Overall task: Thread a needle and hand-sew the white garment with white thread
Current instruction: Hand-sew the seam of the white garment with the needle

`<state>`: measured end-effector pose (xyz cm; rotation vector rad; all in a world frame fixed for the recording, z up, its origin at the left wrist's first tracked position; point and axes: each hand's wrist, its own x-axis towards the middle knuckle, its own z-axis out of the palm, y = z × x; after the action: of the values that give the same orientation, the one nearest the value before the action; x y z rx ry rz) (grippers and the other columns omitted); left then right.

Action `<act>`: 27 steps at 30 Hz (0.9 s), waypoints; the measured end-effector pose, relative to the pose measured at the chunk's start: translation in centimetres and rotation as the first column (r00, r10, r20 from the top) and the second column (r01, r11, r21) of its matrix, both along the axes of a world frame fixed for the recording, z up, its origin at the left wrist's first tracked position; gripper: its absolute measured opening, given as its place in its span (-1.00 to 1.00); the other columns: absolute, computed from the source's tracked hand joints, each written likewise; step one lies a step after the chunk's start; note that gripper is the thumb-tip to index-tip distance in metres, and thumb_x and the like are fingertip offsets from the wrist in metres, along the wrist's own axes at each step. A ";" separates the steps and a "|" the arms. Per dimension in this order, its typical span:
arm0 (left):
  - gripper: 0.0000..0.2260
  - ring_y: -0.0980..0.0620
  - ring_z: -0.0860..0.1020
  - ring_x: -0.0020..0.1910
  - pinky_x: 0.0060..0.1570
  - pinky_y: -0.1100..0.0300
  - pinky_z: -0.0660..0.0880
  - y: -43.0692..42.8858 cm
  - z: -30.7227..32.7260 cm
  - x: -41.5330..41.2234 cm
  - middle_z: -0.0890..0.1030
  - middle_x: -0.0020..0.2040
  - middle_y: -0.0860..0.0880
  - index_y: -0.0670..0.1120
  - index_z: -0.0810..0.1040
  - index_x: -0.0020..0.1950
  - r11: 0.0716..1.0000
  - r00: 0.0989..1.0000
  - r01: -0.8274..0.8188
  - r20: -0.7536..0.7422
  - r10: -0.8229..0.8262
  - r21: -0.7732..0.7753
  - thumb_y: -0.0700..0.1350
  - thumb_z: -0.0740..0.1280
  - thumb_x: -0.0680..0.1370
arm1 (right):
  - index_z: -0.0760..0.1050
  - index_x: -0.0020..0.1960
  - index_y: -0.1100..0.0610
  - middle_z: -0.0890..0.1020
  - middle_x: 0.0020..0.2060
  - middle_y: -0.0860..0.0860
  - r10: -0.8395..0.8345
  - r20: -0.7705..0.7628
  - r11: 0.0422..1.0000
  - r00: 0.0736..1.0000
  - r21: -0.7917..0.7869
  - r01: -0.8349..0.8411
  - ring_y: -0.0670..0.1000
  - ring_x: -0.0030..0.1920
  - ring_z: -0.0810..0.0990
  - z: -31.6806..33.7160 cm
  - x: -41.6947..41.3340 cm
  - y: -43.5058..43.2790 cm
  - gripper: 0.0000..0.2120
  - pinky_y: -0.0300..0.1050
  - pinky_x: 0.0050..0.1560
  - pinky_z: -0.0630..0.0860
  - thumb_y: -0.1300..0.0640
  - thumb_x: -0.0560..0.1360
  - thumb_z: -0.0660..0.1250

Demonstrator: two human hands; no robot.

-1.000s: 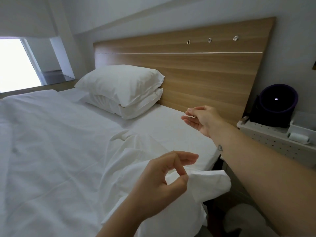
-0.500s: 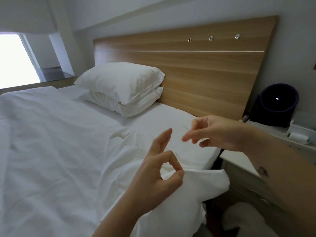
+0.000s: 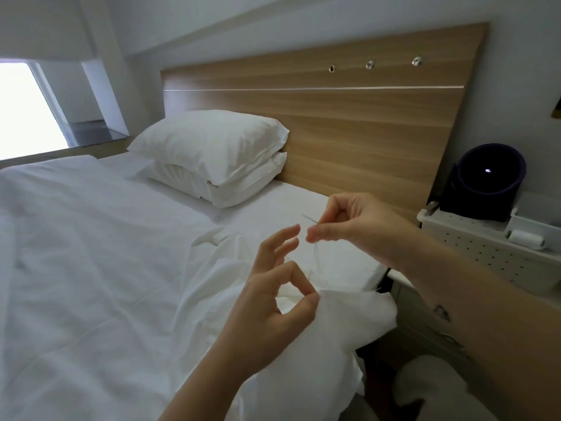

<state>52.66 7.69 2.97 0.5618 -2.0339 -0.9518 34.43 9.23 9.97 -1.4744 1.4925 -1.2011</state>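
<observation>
Just right of the frame's centre, the needle (image 3: 309, 219) shows as a thin sliver slanting up and to the left. It is pinched between the thumb and forefinger of the right hand (image 3: 358, 227), whose other fingers are curled in. From that pinch we can just make out a faint white thread (image 3: 315, 256) dropping toward the white garment (image 3: 358, 314), which is bunched at lower centre-right over the edge of the bed (image 3: 91, 268). Below and left of the needle, the left hand (image 3: 270, 308) nips a fold of the garment between thumb and forefinger. Its remaining fingers fan upward, near the right hand's fingertips.

Two stacked white pillows (image 3: 212, 147) lie at centre-left against a wooden headboard (image 3: 364, 123). At the right edge we see a dark round device (image 3: 485, 183) on a white perforated stand (image 3: 485, 253), with a small white roll (image 3: 526, 240) beside it. A bright window (image 3: 24, 110) fills the upper left.
</observation>
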 end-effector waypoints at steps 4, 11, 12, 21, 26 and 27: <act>-0.88 0.23 0.40 0.27 0.11 0.53 0.30 -0.3 -0.1 -0.3 0.38 0.17 0.33 0.08 0.52 -0.24 0.995 0.995 -0.096 -0.003 0.096 -0.004 0.10 0.32 0.34 | 0.47 -0.23 0.22 0.70 -0.29 0.08 0.005 0.089 0.997 0.996 -0.076 0.002 -0.04 -0.23 0.67 0.7 0.3 0.1 -0.81 -0.31 -0.20 0.56 0.22 0.31 0.48; -0.92 0.20 0.58 -0.18 -0.08 0.30 0.44 -1.5 -0.4 -0.3 0.64 -0.19 0.14 0.02 0.53 -0.39 0.917 0.993 -0.101 -0.010 0.114 0.387 -0.06 0.32 0.32 | 0.40 -0.30 0.17 0.67 -0.36 0.12 0.118 0.389 0.993 0.914 -0.041 -0.111 0.02 -0.33 0.66 1.6 1.4 1.4 -0.80 -0.28 -0.34 0.54 0.22 0.21 0.43; -0.93 0.16 0.58 -0.20 -0.08 0.23 0.46 -1.7 -0.5 -0.3 0.66 -0.21 0.11 0.00 0.53 -0.39 0.879 0.992 -0.106 -0.012 0.126 0.464 -0.06 0.32 0.30 | 0.39 -0.31 0.17 0.66 -0.37 0.13 0.121 0.419 0.992 0.900 -0.031 -0.119 0.01 -0.37 0.65 1.6 1.6 1.5 -0.80 -0.30 -0.39 0.52 0.23 0.20 0.42; -0.78 -0.08 0.39 -0.25 -0.31 0.14 0.29 -1.8 -0.6 0.2 0.54 -0.15 -0.17 0.00 0.48 -0.45 0.733 0.992 -0.116 0.049 0.113 0.670 0.09 0.44 0.11 | 0.36 -0.32 0.18 0.64 -0.40 0.11 0.069 0.507 0.997 0.859 -0.068 -0.040 -0.06 -0.46 0.57 3.3 0.9 1.8 -0.81 -0.33 -0.45 0.49 0.28 0.24 0.39; -0.82 -0.06 0.41 -0.28 -0.36 0.17 0.30 -2.0 -0.2 0.2 0.62 -0.19 -0.10 -0.04 0.47 -0.43 0.724 0.994 -0.082 0.005 0.108 0.684 0.00 0.42 0.15 | 0.38 -0.30 0.16 0.65 -0.39 0.09 -0.038 0.486 0.986 0.873 -0.124 0.112 -0.06 -0.42 0.62 3.5 0.1 0.6 -0.79 -0.31 -0.37 0.53 0.34 0.39 0.38; -0.82 -0.05 0.42 -0.28 -0.35 0.17 0.31 -2.0 -0.2 0.3 0.65 -0.20 -0.07 -0.07 0.46 -0.39 0.721 0.995 -0.056 -0.021 0.098 0.691 -0.04 0.41 0.17 | 0.39 -0.29 0.16 0.66 -0.37 0.10 -0.069 0.446 0.983 0.893 -0.123 0.137 -0.04 -0.37 0.65 3.3 -0.1 0.2 -0.79 -0.28 -0.34 0.55 0.34 0.42 0.38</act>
<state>52.91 5.68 2.76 0.9894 -1.5333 -1.6686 34.29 9.47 13.27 -1.1216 1.1984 -1.6189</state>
